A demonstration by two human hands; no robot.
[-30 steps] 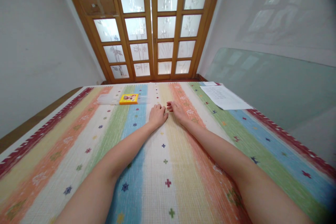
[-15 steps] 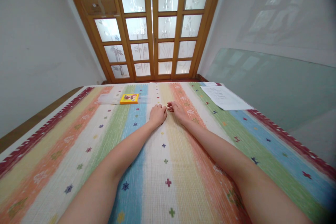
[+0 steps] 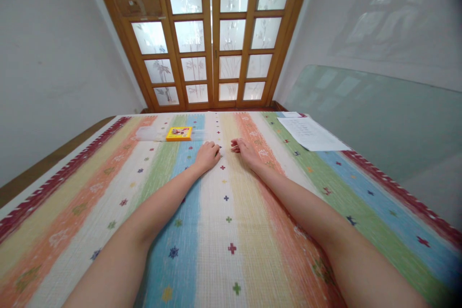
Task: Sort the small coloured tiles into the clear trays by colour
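My left hand (image 3: 208, 155) rests on the striped tablecloth (image 3: 216, 231) with its fingers curled in. Whatever those fingers may hold is hidden. Across a short gap to the right is my right hand (image 3: 246, 152), its fingers bent and pressed together. A small, thin, pale thing seems to show at its fingertips, too small to name. Nearest to my left hand, farther up the table, lies a flat yellow box (image 3: 179, 134) with a printed top. Clear plastic (image 3: 147, 133) sticks out on both sides of the box.
Printed white paper sheets (image 3: 308, 134) lie at the far right of the table. Beyond the table's far edge stand wooden doors with glass panes (image 3: 231, 33). A pale green panel (image 3: 361, 110) runs along the right wall.
My left hand has moved left, away from my right hand, so the gap between them is wider. My right hand has stayed nearly in place. The view has shifted slightly.
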